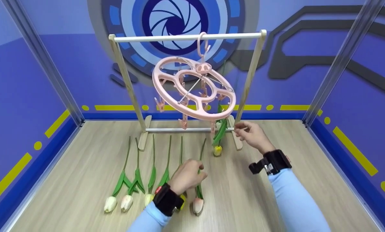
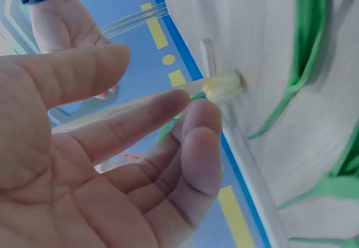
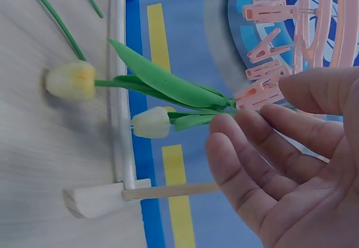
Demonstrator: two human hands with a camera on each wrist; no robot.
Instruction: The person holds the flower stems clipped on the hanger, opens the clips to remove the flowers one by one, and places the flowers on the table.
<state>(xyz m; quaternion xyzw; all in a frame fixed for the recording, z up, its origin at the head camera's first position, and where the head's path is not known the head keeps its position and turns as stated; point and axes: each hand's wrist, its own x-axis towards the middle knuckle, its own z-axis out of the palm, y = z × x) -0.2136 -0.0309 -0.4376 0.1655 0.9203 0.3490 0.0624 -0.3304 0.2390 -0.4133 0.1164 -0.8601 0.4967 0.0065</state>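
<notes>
Both hands look bare of any held thing. My left hand (image 1: pixel 187 175), fingers loosely curled, hovers over the row of tulips on the table, nearest the pink-white tulip (image 1: pixel 198 206). My right hand (image 1: pixel 252 135) is relaxed beside the right post, close to a yellow tulip (image 1: pixel 217 150) that hangs flower-down from the pink clip hanger (image 1: pixel 194 111). In the right wrist view, a white tulip (image 3: pixel 150 123) hangs behind the yellow one, and pink clothespins (image 3: pixel 269 13) are near the fingertips. The left wrist view shows the left palm with nothing in it.
A wooden stand with a white top rod (image 1: pixel 166 38) carries the hanger by its hook (image 1: pixel 201 45). More tulips lie to the left, among them a white tulip (image 1: pixel 110 204) and a pinkish tulip (image 1: pixel 126 203). Blue panels (image 1: pixel 347 135) wall in the table.
</notes>
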